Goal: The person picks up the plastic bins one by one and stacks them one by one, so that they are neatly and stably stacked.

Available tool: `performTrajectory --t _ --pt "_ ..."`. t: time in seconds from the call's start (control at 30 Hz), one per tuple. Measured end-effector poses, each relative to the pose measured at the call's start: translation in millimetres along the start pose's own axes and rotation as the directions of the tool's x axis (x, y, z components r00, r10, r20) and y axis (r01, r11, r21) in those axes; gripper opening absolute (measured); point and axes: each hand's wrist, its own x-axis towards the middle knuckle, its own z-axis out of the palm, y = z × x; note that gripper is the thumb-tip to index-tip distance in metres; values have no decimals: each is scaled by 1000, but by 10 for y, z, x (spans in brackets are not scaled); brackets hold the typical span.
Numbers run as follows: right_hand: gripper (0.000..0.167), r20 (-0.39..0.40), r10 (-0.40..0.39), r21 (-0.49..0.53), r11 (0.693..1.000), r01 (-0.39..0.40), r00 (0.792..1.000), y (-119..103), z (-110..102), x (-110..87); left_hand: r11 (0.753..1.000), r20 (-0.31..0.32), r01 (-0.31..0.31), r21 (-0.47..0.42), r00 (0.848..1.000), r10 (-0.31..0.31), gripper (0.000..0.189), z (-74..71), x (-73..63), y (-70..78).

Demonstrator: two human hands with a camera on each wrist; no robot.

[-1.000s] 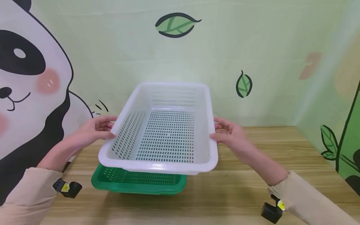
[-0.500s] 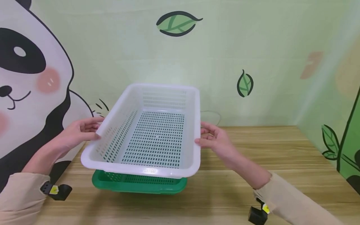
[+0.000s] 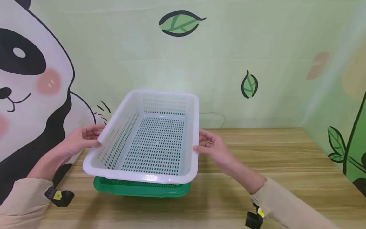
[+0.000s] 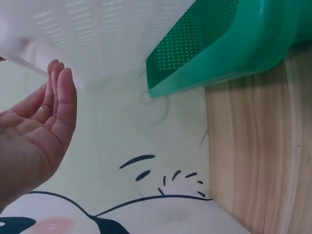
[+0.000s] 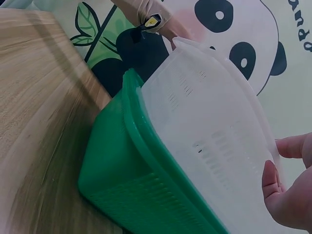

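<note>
A white perforated plastic basket (image 3: 155, 144) is held up above the table, tilted with its front end lower. My left hand (image 3: 78, 140) grips its left rim, thumb over the edge and fingers against the outer wall. On the opposite rim, my right hand (image 3: 215, 149) holds on the same way. Under the white basket sits a similar green basket (image 3: 140, 190), mostly covered by it in the head view. From the right wrist, the white wall (image 5: 204, 122) drops behind the green rim (image 5: 151, 144). The left wrist view shows the left palm (image 4: 31, 141) beside the white wall.
The baskets are over a wood-grain table (image 3: 257, 168), toward its left side. Behind it hangs a pale green backdrop (image 3: 217, 47) with a printed panda (image 3: 34, 95) and leaves. A thin cord (image 3: 213, 113) shows at the back. A small black camera is strapped to each wrist.
Both hands have carried the white basket left, then lowered it slightly, so it covers more of the green basket. The green basket has stayed in place.
</note>
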Motion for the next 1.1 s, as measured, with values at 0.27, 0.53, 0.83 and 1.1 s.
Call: performTrajectory --t 0.27,0.53,0.83,1.1 --pt "60 -16 24 -3 1000 -24 1000 128 18 37 1000 6 -1 8 1000 0 58 58 26 -119" --pt "62 -30 33 16 999 -33 999 236 46 64 999 21 -24 -40 999 25 55 120 41 -242" --pt "61 -26 47 30 998 -46 999 361 69 89 995 18 -30 -95 999 32 53 206 40 -386" --pt "60 -23 61 8 998 -61 998 435 82 85 995 26 43 -89 999 -41 56 265 12 -461"
